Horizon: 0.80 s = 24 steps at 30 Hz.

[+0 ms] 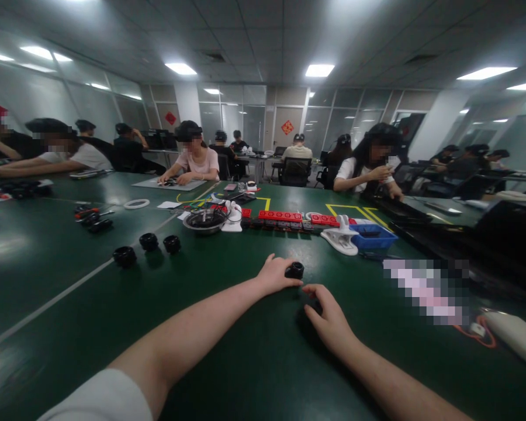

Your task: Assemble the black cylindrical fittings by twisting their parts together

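Note:
On the green table my left hand [277, 275] reaches forward, its fingers behind and thumb in front of a small black round part [297, 269] with a hollow-looking top. It is closed on this part, which appears to rest on the table. Just nearer and to the right, my right hand [328, 316] hovers with thumb and forefinger apart, and nothing shows between them. Off to the left stand similar black round parts: one nearer [125, 256], one behind it [149, 242] and one to its right [172, 244]. What these parts are exactly, I cannot make out.
Across the middle lie a metal bowl [204, 221] with dark contents, white clamp stands [232, 216], a red-and-black strip [283, 216] and a blue bin [373, 235]. Tools [92, 217] and a white ring [137, 204] are left. A pale pouch [517, 336] lies right. Co-workers sit opposite.

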Motion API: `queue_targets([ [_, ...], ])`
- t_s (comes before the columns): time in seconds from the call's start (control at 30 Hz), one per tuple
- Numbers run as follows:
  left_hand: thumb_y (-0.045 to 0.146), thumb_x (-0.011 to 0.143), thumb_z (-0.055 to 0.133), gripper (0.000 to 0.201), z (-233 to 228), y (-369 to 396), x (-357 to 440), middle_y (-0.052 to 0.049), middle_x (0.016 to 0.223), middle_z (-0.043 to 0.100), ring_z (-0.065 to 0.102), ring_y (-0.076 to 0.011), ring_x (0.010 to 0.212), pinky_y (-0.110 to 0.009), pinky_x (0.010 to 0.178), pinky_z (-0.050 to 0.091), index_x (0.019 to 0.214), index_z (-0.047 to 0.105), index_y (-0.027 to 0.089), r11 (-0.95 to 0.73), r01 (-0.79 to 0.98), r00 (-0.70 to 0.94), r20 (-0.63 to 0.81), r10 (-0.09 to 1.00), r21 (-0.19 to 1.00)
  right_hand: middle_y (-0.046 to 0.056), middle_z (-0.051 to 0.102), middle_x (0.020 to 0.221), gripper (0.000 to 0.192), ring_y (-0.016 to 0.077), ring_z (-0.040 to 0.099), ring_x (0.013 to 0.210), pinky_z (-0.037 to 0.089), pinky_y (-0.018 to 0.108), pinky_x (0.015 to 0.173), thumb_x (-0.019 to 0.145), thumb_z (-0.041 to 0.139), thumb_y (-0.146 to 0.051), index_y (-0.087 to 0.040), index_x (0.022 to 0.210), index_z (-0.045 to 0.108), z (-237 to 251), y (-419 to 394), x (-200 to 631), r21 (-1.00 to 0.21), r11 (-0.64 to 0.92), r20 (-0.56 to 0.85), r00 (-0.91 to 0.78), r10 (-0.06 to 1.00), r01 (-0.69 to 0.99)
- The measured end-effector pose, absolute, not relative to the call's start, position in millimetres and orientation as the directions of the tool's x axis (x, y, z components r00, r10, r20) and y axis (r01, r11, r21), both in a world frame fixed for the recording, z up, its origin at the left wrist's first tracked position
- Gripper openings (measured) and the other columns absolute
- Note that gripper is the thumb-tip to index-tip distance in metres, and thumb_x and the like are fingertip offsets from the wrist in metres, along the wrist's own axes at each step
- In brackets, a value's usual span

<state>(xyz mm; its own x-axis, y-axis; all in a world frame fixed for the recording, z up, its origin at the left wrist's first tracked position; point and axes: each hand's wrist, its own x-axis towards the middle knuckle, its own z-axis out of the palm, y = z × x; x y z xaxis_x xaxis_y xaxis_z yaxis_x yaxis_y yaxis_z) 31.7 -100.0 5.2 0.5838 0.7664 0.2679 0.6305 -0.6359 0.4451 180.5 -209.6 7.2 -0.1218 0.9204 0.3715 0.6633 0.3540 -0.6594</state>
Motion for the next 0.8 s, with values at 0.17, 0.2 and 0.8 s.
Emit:
queue_targets([
  [0.17,0.049,0.069,0.061,0.04,8,-110,33,-0.002,0.091,0.063,0.055,-0.0211,0.087,-0.03,0.077,0.041,0.099,0.059,0.022,-0.696,0.565,0.658,0.268,0.704,0.442,0.005,0.056,0.089,0.026,0.0209,0.052,0.087,0.043,0.036,0.078,0.067,0.043,-0.014,-0.019,0.09,0.051,8,-209,182,-0.671,0.384,0.42,-0.103,0.902,0.634],
  [0.2,0.049,0.068,0.062,0.039,9,-115,33,-0.002,0.089,0.063,0.056,-0.0204,0.085,-0.029,0.075,0.041,0.097,0.059,0.023,-0.71,0.55,0.674,0.269,0.688,0.441,0.005,0.055,0.088,0.024,0.0208,0.052,0.086,0.043,0.036,0.078,0.067,0.043,-0.014,-0.019,0.09,0.051,8,-210,182,-0.674,0.396,0.438,-0.094,0.894,0.624],
  [0.8,0.054,0.06,0.067,0.044,16,-223,-14,-0.001,0.087,0.06,0.051,-0.0195,0.085,-0.031,0.077,0.034,0.09,0.059,0.022,-0.752,0.394,0.783,0.236,0.575,0.528,0.004,0.054,0.079,0.01,0.0191,0.053,0.076,0.045,0.032,0.071,0.075,0.044,-0.019,-0.019,0.083,0.051,12,-218,178,-0.675,0.463,0.533,-0.055,0.845,0.574],
])
